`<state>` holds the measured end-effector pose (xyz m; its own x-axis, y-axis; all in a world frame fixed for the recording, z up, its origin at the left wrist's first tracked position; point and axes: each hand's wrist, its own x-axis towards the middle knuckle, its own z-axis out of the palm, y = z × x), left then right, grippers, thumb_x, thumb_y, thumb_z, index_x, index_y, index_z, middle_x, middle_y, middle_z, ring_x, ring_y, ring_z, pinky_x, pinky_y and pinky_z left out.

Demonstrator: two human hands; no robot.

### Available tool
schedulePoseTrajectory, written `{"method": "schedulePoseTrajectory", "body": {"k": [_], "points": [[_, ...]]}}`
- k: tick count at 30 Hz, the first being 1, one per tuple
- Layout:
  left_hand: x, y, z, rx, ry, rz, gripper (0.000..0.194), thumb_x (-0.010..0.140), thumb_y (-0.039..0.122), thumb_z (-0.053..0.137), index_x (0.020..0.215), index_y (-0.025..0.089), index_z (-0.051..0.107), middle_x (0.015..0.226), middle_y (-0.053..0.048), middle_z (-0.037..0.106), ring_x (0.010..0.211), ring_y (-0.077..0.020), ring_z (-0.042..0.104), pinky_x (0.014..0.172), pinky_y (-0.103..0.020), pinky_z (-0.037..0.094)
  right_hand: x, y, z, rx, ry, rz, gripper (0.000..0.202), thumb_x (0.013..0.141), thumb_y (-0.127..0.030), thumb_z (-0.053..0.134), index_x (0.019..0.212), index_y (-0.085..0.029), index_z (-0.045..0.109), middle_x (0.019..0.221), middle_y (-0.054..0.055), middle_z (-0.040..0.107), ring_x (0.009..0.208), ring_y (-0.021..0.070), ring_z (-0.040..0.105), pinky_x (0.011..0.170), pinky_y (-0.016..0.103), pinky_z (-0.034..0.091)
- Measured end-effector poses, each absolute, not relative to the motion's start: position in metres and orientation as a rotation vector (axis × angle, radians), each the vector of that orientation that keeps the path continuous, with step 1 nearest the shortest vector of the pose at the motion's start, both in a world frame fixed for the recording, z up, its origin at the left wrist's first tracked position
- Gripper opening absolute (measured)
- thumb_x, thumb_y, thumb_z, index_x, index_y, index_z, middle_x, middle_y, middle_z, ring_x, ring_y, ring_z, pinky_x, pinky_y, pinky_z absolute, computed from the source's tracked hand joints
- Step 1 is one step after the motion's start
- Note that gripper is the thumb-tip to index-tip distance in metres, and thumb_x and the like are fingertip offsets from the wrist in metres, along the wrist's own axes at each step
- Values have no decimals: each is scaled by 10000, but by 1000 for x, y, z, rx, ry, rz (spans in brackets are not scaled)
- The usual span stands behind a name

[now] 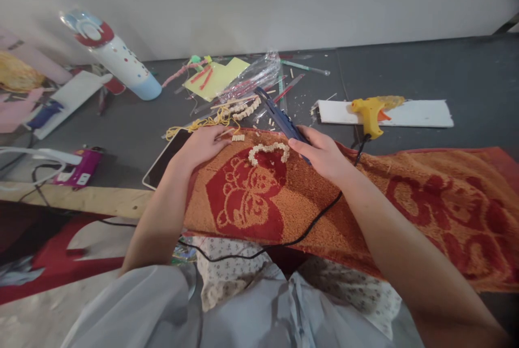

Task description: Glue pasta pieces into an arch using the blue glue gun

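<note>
My right hand [320,151] is closed around a dark blue phone [284,121], tilted up and seen from its narrow edge. Below the phone, a curved chain of small pale pieces [270,149] lies on the orange and red towel [243,202]. My left hand [205,145] lies at the towel's far left edge, thumb and fingers apart. Beside its fingertips sits a short row of small pale pieces [238,138]. A thin stick shows between its thumb and forefinger; whether it is gripped I cannot tell. Part of a white-edged tablet or phone [162,167] shows under that hand.
A yellow glue gun [371,115] rests on a white strip [425,113]; its black cord [308,226] crosses the towel. Yellow string [194,125], clear plastic wrap [259,75] and yellow paper [214,78] lie behind. A bottle [121,59] and a purple power adapter [81,167] are at left.
</note>
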<state>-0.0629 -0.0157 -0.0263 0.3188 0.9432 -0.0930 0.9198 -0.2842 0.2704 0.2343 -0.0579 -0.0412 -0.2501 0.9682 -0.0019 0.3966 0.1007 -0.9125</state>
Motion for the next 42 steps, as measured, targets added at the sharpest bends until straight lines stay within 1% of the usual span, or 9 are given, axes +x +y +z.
{"method": "schedulePoseTrajectory", "body": {"k": [7,11,16,20,25,29,33,38,42], "points": [[-64,-18,-25,2301,1677,166,367,886,412,494,1115,192,680,1106,-95,720,951,-256,653,830,-343,472,234,-59,-39,-1312,-1694,1149,347,883,-499,551,1020,-187,617,833,27,611,778,194,533,697,338,365],[-62,-20,-19,2271,1725,151,348,887,403,479,1052,181,689,1002,-90,723,879,-239,645,775,-322,461,234,-59,-38,-1263,-1636,1199,308,877,-487,552,951,-193,605,782,12,572,729,169,502,650,317,347],[-61,-21,-16,2293,1782,180,372,897,397,454,1087,173,682,940,-82,720,819,-224,632,741,-307,444,232,-57,-39,-1239,-1537,1218,283,849,-490,568,801,-211,555,684,-12,507,665,150,466,623,310,342],[-64,-20,-20,2320,1814,224,378,911,384,428,1098,181,686,933,-79,719,801,-215,624,738,-301,440,230,-54,-42,-1218,-1388,1261,345,822,-546,591,718,-227,512,632,-22,490,603,132,461,602,304,374],[-66,-19,-23,2315,1838,262,342,908,358,439,1086,201,685,921,-59,716,794,-203,610,757,-300,443,232,-49,-45,-1181,-1212,1284,432,767,-648,602,670,-243,484,660,5,532,623,149,505,663,337,444],[-65,-19,-22,2323,1850,248,324,914,340,434,1081,200,674,996,-74,719,844,-213,624,751,-297,443,233,-48,-43,-1188,-1116,1298,435,741,-647,621,680,-253,449,729,36,571,631,166,524,686,374,474],[-64,-19,-22,2347,1876,231,330,919,341,423,1091,191,661,995,-92,711,872,-238,634,777,-323,452,234,-47,-44,-1217,-1090,1278,410,760,-639,597,724,-251,466,755,44,579,663,180,558,697,380,485],[-63,-20,-24,2358,1864,327,380,936,364,408,1165,169,640,1132,-108,700,1006,-249,631,881,-339,461,239,-41,-52,-1179,-987,1333,371,796,-608,588,817,-249,498,762,41,598,681,198,595,636,371,477],[-61,-19,-25,2369,1832,394,404,963,361,349,1157,154,636,1137,-114,698,1022,-242,629,897,-332,460,243,-39,-56,-1124,-885,1432,364,853,-604,540,863,-240,533,743,33,618,631,185,607,579,352,478]]}}
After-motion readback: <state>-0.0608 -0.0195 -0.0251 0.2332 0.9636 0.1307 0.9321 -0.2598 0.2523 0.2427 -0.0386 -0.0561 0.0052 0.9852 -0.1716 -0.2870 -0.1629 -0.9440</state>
